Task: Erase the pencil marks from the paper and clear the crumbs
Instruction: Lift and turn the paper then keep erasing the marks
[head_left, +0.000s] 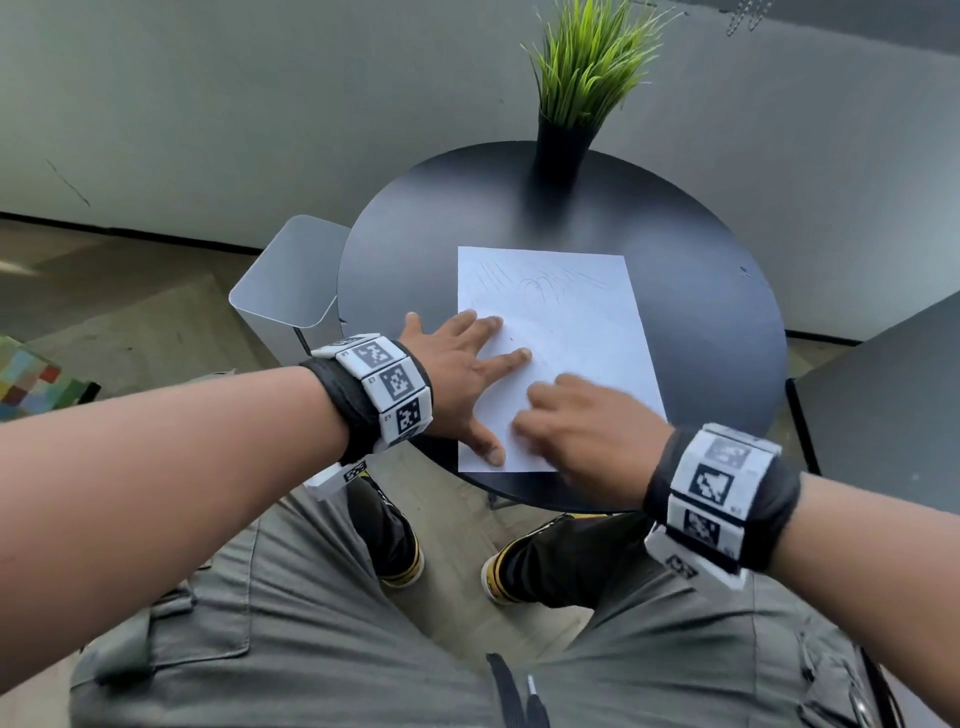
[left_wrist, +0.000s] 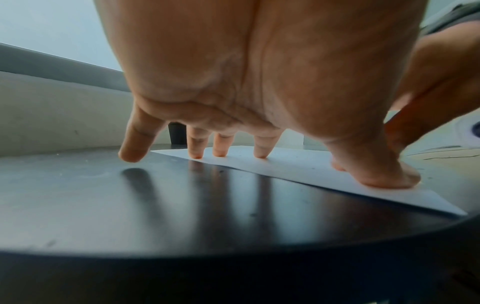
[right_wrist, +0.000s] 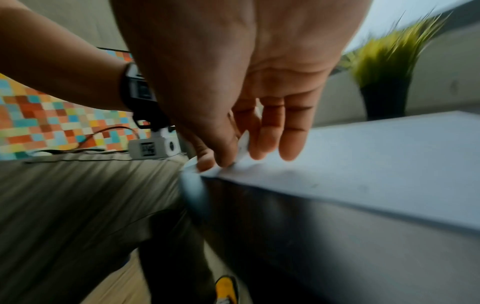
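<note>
Left hand (head_left: 457, 374): fingers spread flat, pinning the paper (head_left: 571, 332) to the desk (head_left: 701, 291).
Right hand (head_left: 587, 431): pinching a white eraser (right_wrist: 244, 144), blurred.
Paper: thin, slides and creases easily; hold near the rubbing.

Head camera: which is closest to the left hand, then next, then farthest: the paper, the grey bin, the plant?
1. Paper: under the left hand, touching its fingers.
2. Grey bin: left, beside the table.
3. Plant: at the table's far edge.
</note>
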